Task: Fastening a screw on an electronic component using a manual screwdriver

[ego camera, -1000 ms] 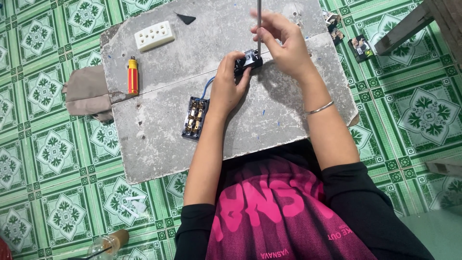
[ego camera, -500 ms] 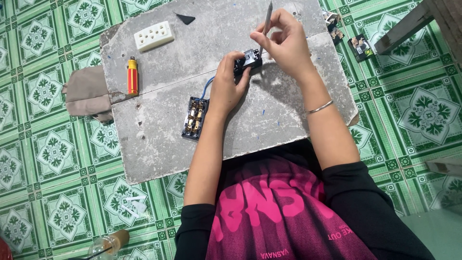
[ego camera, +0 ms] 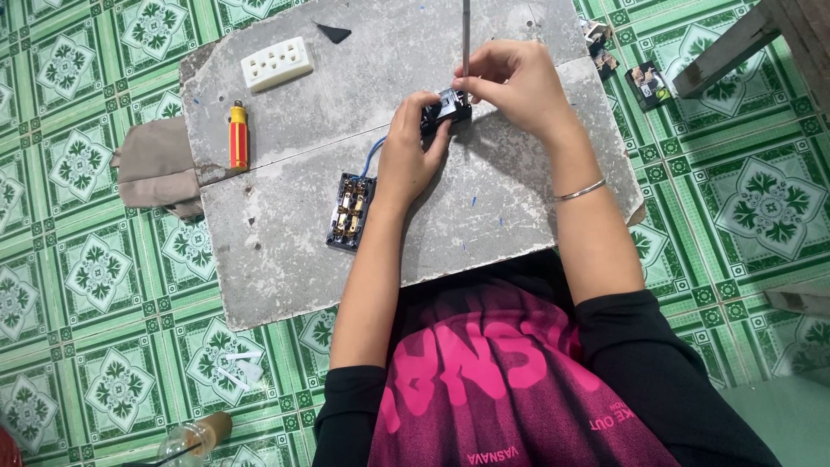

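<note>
Head view, upper centre of frame: left hand point(ego camera: 413, 156) pins a small black switch block point(ego camera: 445, 111) on the grey slab point(ego camera: 285, 242); right hand point(ego camera: 517, 86) pinches a screwdriver shaft point(ego camera: 465, 39). Best kept upright, block steady. Beyond: open switch body point(ego camera: 350, 210), lighter point(ego camera: 238, 136), white socket point(ego camera: 277, 63), green tiled floor point(ego camera: 86, 285).

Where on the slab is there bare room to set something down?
Free: the slab corner nearest the person, below the open socket; also the stretch between the white socket and the left hand. Crowded: around the black part under both hands, right hand holding the rod.
</note>
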